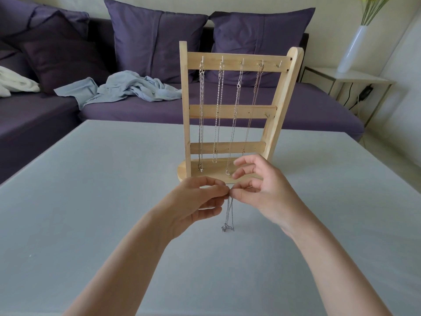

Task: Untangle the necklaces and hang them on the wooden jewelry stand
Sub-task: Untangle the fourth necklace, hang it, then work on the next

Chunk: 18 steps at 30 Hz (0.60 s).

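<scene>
My left hand and right hand meet fingertip to fingertip above the table, each pinching the top of a thin silver necklace. Its chain hangs down between my wrists, and the bunched lower end seems to touch the tabletop, though I can't be sure. Just behind my hands stands the wooden stand with four chains hanging from its top-bar hooks; the rightmost hook is bare. Beyond is a purple sofa with cushions and a crumpled blue cloth.
</scene>
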Available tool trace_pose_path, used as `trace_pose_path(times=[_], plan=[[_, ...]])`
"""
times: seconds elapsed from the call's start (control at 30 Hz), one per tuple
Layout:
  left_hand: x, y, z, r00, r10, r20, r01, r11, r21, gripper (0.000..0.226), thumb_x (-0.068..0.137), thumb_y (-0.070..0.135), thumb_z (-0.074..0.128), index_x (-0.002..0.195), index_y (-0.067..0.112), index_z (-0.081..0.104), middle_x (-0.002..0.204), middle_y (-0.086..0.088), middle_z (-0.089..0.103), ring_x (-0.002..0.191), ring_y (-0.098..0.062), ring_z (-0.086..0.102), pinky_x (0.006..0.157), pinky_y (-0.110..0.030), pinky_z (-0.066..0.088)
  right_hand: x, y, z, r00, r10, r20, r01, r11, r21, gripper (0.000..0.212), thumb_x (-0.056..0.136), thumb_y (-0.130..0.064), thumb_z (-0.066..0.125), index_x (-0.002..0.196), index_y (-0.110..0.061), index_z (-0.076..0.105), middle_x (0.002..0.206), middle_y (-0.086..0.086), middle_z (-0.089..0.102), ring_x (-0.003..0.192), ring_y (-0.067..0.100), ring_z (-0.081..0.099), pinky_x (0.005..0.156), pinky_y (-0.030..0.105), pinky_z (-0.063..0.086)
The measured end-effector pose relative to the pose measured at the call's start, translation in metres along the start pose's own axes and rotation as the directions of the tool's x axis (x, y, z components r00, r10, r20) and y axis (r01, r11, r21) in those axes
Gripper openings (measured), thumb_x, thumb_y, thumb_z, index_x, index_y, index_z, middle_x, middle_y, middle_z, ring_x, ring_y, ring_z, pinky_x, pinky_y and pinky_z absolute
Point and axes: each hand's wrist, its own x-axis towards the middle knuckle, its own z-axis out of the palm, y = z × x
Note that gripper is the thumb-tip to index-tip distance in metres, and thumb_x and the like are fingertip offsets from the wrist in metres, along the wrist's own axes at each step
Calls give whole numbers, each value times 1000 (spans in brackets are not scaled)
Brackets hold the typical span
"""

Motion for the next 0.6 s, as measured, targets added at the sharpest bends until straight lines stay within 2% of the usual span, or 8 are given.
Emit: trace_pose_path(times=[0.17,0.3,0.43,0.6], plan=[[-1,0,0,999,-11,50,16,996,-86,6,85,12,63,89,7,61,74,-3,62,59,-7,59,59,-18,52,1,-1,1,999,-34,5,34,999,-2,44,76,5,69,103,-25,51,94,-2,57,74,5,63,73,22,49],[-1,-1,0,1000,-4,7,5,993,-118,7,81,10,66,84,10,60,70,-2,62,59,-8,57,60,-18,53,2,0,3,999,-51,14,51,999,3,48,76,7,68,103,-28,49,98,0,57,79,7,64,74,25,50],[1,0,0,997,19,-73,-23,998,-54,7,82,7,66,83,11,60,72,-3,63,58,-8,57,61,-18,53,3,2,4,999,-46,-2,46,999,-15,47,76,5,69,103,-29,49,100,1,58,82,11,66,72,23,49],[1,1,4,983,77,-167,-63,994,84,8,83,5,65,86,11,60,71,-1,61,55,-5,56,58,-16,51,5,3,8,999,-44,-23,41,995,-96,46,76,0,71,99,-33,49,94,-7,58,74,7,62,65,16,43]])
